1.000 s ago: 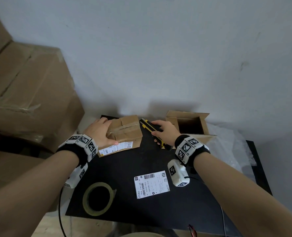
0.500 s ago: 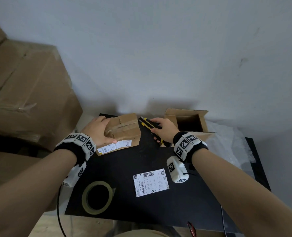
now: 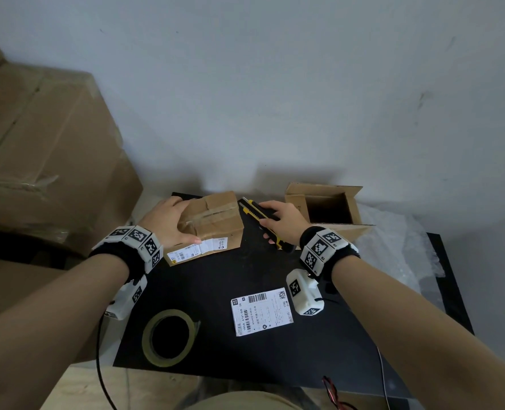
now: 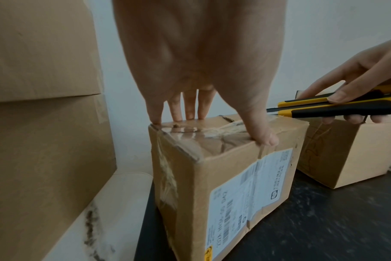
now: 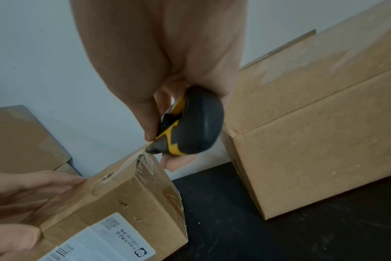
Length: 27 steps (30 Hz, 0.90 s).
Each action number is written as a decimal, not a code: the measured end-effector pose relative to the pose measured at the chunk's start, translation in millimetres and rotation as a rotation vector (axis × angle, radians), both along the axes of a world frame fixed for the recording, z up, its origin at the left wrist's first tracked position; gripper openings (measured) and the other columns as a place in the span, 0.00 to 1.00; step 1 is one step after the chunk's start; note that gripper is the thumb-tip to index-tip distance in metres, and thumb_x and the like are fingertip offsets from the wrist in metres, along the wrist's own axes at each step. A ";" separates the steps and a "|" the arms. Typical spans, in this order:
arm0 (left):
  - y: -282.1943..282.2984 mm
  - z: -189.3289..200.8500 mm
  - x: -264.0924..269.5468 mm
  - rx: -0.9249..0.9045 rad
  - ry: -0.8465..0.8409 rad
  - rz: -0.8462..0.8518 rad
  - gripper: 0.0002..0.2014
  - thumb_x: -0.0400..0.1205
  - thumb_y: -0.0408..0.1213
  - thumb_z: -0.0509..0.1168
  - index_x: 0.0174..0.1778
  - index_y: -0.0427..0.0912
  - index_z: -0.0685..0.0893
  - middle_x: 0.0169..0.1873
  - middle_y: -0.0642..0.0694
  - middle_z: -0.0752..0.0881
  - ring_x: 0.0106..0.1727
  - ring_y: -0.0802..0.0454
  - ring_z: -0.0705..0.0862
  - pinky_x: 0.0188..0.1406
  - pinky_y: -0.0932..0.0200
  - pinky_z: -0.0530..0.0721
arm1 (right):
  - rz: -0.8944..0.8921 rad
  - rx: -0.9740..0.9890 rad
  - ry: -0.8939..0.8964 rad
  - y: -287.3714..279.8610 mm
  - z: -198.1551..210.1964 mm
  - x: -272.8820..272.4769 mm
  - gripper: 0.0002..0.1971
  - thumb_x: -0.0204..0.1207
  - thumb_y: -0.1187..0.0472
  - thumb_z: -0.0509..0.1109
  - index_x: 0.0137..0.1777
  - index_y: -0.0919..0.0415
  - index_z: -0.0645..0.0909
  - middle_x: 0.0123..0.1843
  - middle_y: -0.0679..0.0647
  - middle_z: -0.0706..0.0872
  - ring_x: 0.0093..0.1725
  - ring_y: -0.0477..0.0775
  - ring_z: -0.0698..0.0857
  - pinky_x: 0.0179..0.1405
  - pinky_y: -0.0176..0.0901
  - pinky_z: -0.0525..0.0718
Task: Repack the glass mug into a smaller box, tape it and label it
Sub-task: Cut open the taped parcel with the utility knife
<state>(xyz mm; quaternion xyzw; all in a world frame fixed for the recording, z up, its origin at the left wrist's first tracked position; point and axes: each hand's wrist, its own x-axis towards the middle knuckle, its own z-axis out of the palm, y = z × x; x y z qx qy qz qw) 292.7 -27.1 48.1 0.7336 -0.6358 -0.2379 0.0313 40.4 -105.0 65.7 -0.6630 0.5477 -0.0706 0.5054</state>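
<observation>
A taped brown box [image 3: 215, 220] with a shipping label on its front stands at the back of the black table [image 3: 215, 285]. My left hand [image 3: 168, 223] presses on its top with straight fingers, thumb [image 4: 260, 134] at the near edge. My right hand [image 3: 275, 220] grips a yellow and black utility knife [image 3: 258, 214]. The knife [image 4: 337, 109] has its blade at the right end of the box's [image 4: 223, 176] taped top seam. A smaller open box [image 3: 322, 189] stands to the right, and what shows of its inside is dark. No glass mug is visible.
A loose white shipping label [image 3: 261, 312] lies in the middle of the table. A tape roll [image 3: 168, 314] lies at the front left. Bubble wrap [image 3: 393, 241] covers the right side. Large cartons [image 3: 47, 161] are stacked at the left, and a wall is close behind.
Both hands have hardly moved. The left hand stays on the taped box and the knife stays at the box's right top edge. The view has shifted slightly.
</observation>
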 end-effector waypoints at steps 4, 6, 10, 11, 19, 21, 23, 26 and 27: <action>-0.7 -0.6 0.3 -0.003 0.005 -0.003 0.46 0.66 0.57 0.76 0.78 0.47 0.64 0.71 0.47 0.70 0.71 0.47 0.68 0.70 0.50 0.71 | -0.008 0.005 -0.014 -1.0 -0.7 -0.1 0.24 0.81 0.65 0.65 0.76 0.54 0.69 0.56 0.60 0.83 0.41 0.53 0.87 0.38 0.48 0.90; -0.4 -0.7 0.3 -0.005 0.009 -0.004 0.46 0.66 0.57 0.76 0.78 0.47 0.64 0.71 0.47 0.70 0.71 0.47 0.68 0.69 0.50 0.71 | -0.012 0.005 -0.019 -1.4 -1.3 0.1 0.24 0.81 0.65 0.65 0.76 0.54 0.69 0.57 0.61 0.84 0.40 0.53 0.87 0.39 0.49 0.90; 0.3 -1.7 0.8 -0.013 0.015 -0.003 0.46 0.66 0.56 0.77 0.78 0.48 0.65 0.71 0.47 0.71 0.71 0.46 0.68 0.69 0.50 0.71 | -0.017 0.025 -0.033 -1.0 -1.9 -0.7 0.23 0.81 0.66 0.65 0.76 0.55 0.70 0.58 0.63 0.83 0.39 0.54 0.87 0.40 0.51 0.90; 0.4 -1.6 1.0 -0.012 0.015 -0.005 0.47 0.66 0.57 0.77 0.78 0.48 0.65 0.70 0.47 0.71 0.71 0.47 0.68 0.69 0.49 0.71 | -0.011 0.027 -0.030 -1.1 -1.7 -1.0 0.23 0.81 0.66 0.65 0.76 0.55 0.70 0.59 0.63 0.83 0.40 0.54 0.87 0.40 0.51 0.90; -0.4 0.7 -1.9 0.007 -0.029 -0.038 0.46 0.67 0.58 0.75 0.78 0.46 0.65 0.69 0.47 0.71 0.70 0.47 0.69 0.68 0.49 0.72 | 0.022 0.035 0.017 -2.4 1.5 -5.1 0.25 0.81 0.65 0.65 0.77 0.54 0.69 0.60 0.64 0.82 0.37 0.51 0.87 0.29 0.39 0.86; -0.7 1.3 -2.8 0.012 -0.039 -0.046 0.45 0.67 0.58 0.74 0.78 0.47 0.65 0.69 0.47 0.71 0.69 0.47 0.69 0.67 0.50 0.73 | 0.025 0.038 0.025 -1.7 2.4 -5.8 0.25 0.81 0.65 0.65 0.77 0.54 0.68 0.60 0.63 0.82 0.37 0.51 0.87 0.30 0.40 0.87; -0.4 2.1 -3.2 0.015 -0.049 -0.049 0.44 0.68 0.58 0.74 0.78 0.47 0.65 0.69 0.47 0.71 0.70 0.47 0.69 0.67 0.50 0.73 | 0.028 0.038 0.035 -0.7 3.2 -5.9 0.25 0.81 0.65 0.65 0.77 0.53 0.68 0.60 0.62 0.82 0.37 0.50 0.87 0.31 0.40 0.87; 0.0 2.9 -4.1 0.015 -0.064 -0.045 0.45 0.69 0.58 0.73 0.79 0.47 0.64 0.70 0.47 0.70 0.71 0.47 0.69 0.67 0.51 0.72 | 0.025 0.041 0.036 2.5 3.9 -7.0 0.24 0.81 0.65 0.65 0.76 0.54 0.69 0.60 0.62 0.82 0.37 0.51 0.87 0.32 0.41 0.88; 0.0 3.2 -4.3 0.014 -0.068 -0.046 0.45 0.69 0.58 0.73 0.79 0.47 0.64 0.70 0.47 0.70 0.70 0.47 0.69 0.67 0.51 0.72 | 0.021 0.045 0.033 3.7 3.6 -7.7 0.24 0.81 0.65 0.65 0.76 0.54 0.69 0.60 0.63 0.82 0.37 0.51 0.87 0.32 0.42 0.89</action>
